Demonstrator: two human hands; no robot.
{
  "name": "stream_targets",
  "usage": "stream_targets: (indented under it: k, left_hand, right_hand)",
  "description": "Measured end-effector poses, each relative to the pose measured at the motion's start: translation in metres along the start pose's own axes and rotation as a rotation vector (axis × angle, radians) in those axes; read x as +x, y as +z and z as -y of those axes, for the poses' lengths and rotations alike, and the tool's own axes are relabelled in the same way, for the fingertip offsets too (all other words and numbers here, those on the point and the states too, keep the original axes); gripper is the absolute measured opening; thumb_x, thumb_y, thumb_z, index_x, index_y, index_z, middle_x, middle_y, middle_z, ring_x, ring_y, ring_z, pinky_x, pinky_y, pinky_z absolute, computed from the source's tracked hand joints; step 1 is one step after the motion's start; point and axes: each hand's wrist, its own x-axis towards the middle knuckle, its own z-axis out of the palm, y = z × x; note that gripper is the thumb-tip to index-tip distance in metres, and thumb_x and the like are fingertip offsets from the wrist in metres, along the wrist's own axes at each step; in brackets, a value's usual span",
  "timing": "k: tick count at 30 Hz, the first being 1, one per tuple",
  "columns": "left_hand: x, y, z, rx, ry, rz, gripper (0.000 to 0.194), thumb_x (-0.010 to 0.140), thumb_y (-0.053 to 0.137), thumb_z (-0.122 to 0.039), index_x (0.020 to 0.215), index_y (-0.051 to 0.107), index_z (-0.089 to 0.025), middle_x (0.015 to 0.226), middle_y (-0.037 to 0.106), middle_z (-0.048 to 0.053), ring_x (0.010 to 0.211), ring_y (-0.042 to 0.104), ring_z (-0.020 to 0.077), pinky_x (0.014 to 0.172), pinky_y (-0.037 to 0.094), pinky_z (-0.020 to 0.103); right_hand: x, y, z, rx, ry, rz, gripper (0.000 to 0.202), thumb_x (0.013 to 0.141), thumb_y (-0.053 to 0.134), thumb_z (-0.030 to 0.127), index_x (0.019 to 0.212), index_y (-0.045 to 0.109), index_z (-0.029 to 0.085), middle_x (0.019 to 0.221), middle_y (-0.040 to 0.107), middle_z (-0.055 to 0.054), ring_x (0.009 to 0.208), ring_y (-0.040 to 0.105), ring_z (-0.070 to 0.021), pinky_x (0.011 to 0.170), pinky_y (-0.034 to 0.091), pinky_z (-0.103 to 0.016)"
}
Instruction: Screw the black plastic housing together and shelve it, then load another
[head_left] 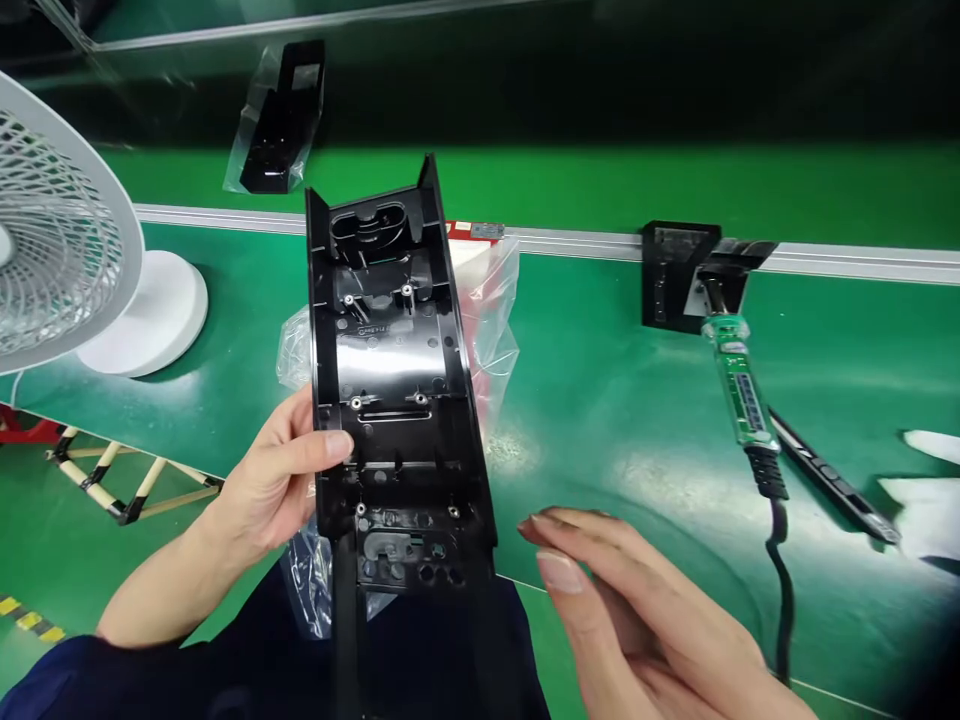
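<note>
The left hand [281,480] has its fingers clamped on the black housing [394,390], long axis running away, just left of the right hand's [637,620] loosely together fingers.

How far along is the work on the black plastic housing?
Done: the black housing is out of its clear bag. In hand: the left hand holds it upright; the right hand hovers open. Left: the screw holes look empty, and the screwdriver sits in its holder.

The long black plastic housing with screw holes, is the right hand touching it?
Apart. The head view shows the open right hand beside the long black plastic housing, with green table visible between them. Only the left hand holds it.
</note>
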Motion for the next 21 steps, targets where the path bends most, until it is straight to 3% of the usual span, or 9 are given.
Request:
stream_targets:
  k: [5,12,18,21]
  left_hand:
    - [0.002,0.000,0.004,-0.003,0.001,-0.024,0.028,0.065,0.078,-0.012,0.091,0.068,-0.019,0.082,0.068,-0.002,0.071,0.066,0.0091,0.069,0.055,0.010]
    - [-0.006,0.009,0.004,0.069,0.061,-0.027,0.022,0.072,0.073,-0.011,0.091,0.066,-0.020,0.086,0.068,-0.003,0.072,0.065,0.0090,0.069,0.057,0.014]
    - [-0.014,0.018,0.007,0.151,0.142,0.006,0.029,0.077,0.068,-0.010,0.102,0.065,-0.024,0.095,0.067,-0.002,0.101,0.062,0.0176,0.090,0.055,0.025]
    - [-0.018,0.023,0.008,0.143,0.155,0.022,0.032,0.079,0.066,-0.008,0.104,0.064,-0.026,0.095,0.066,-0.003,0.100,0.062,0.0160,0.092,0.054,0.026]
  right_hand:
    - [-0.002,-0.002,0.001,-0.031,-0.058,-0.008,0.014,0.093,0.057,0.002,0.099,0.065,0.012,0.093,0.057,-0.005,0.081,0.058,-0.0163,0.073,0.053,-0.025]
    - [-0.006,0.005,0.004,-0.056,-0.047,-0.072,0.015,0.091,0.057,-0.005,0.091,0.064,0.008,0.090,0.057,-0.006,0.070,0.056,-0.0136,0.056,0.046,-0.021]
    - [-0.004,0.016,0.004,-0.094,-0.048,-0.123,0.021,0.089,0.057,-0.010,0.096,0.064,0.008,0.089,0.056,-0.007,0.069,0.053,-0.0128,0.054,0.041,-0.021]
    - [-0.002,0.021,0.004,-0.089,-0.029,-0.121,0.020,0.089,0.058,-0.009,0.094,0.064,0.010,0.088,0.055,-0.005,0.066,0.052,-0.0118,0.050,0.039,-0.021]
